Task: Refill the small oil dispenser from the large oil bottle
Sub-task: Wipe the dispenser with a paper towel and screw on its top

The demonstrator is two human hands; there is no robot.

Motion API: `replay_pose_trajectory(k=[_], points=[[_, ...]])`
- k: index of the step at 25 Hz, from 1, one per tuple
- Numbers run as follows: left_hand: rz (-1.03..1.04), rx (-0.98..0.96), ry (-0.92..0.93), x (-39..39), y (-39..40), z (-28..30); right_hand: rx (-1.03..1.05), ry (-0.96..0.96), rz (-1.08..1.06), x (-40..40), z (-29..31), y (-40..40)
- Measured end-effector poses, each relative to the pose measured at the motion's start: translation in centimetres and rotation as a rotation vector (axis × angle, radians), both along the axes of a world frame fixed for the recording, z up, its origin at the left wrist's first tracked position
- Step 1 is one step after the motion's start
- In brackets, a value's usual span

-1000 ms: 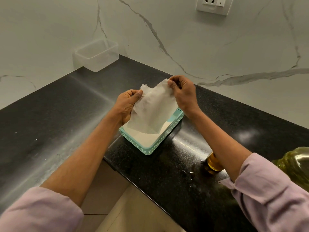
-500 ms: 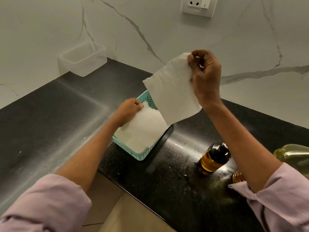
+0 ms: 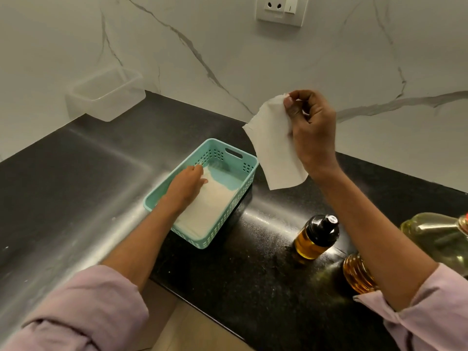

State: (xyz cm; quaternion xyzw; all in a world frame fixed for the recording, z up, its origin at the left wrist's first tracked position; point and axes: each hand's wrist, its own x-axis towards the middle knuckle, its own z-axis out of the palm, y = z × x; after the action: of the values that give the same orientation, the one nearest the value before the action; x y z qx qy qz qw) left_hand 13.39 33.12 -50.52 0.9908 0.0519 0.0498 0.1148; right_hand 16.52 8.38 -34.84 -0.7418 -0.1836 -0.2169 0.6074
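Observation:
My right hand (image 3: 310,130) holds a white paper tissue (image 3: 274,150) up in the air, pinched at its top corner. My left hand (image 3: 186,184) lies flat on the stack of tissues (image 3: 205,211) inside the teal basket (image 3: 249,181). The small oil dispenser (image 3: 316,236), amber with a black cap, stands on the black counter to the right of the basket. The large oil bottle (image 3: 435,236), pale yellow, sits at the right edge, partly behind my right forearm. A second amber oil container (image 3: 355,274) is half hidden under that arm.
A clear plastic box (image 3: 106,95) stands in the back left corner against the marble wall. A wall socket (image 3: 279,8) is above. The counter (image 3: 76,173) turns an L corner, and its front edge runs diagonally below the basket.
The tissue has come free of the stack. My right hand has drawn it to the right of the basket, and my left hand has settled flat onto the stack.

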Motion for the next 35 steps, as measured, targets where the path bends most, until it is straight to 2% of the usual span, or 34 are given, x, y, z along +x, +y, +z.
replay_pose_trajectory(k=[2,4,7,9,12,15,18,21,24,26,29,31,35], points=[[0.065,-0.040,-0.159,-0.5,-0.8,1.0,-0.006,0.023,0.019,-0.4,0.5,-0.1],[0.108,-0.288,-0.350,-1.0,-2.8,4.1,-0.023,0.054,0.054,-1.0,1.5,-0.1],[-0.132,-0.948,-0.311,-2.6,-7.1,11.0,-0.094,0.122,0.187,-2.5,3.9,-0.4],[-0.355,-1.118,-0.275,-3.9,-9.0,15.0,-0.228,0.154,0.284,-3.7,5.8,-1.0],[-0.620,-1.219,-0.072,-5.0,-10.5,19.6,-0.417,0.146,0.377,-5.6,8.5,-2.8],[-0.692,-1.245,0.083,-5.9,-11.9,21.6,-0.477,0.120,0.339,-7.5,10.4,-4.9],[-0.695,-1.215,0.126,-6.8,-13.5,22.9,-0.500,0.126,0.263,-9.1,11.8,-6.7],[-0.669,-1.116,0.040,-7.5,-15.0,24.4,-0.473,0.090,0.127,-10.8,12.6,-9.2],[-0.627,-1.150,-0.026,-8.1,-15.8,25.6,-0.268,0.122,-0.060,-13.8,12.1,-12.8],[-0.658,-1.180,-0.046,-8.6,-16.1,26.5,-0.127,0.209,-0.066,-16.2,10.9,-14.6],[-0.736,-1.257,-0.059,-9.8,-17.3,27.8,0.190,0.547,0.211,-17.7,9.1,-15.1],[-0.753,-1.305,-0.044,-10.9,-18.3,28.4,0.369,0.699,0.363,-17.8,8.5,-15.3],[-0.730,-1.329,-0.033,-12.7,-19.5,28.2,0.547,0.648,0.433,-18.7,8.7,-16.7]])
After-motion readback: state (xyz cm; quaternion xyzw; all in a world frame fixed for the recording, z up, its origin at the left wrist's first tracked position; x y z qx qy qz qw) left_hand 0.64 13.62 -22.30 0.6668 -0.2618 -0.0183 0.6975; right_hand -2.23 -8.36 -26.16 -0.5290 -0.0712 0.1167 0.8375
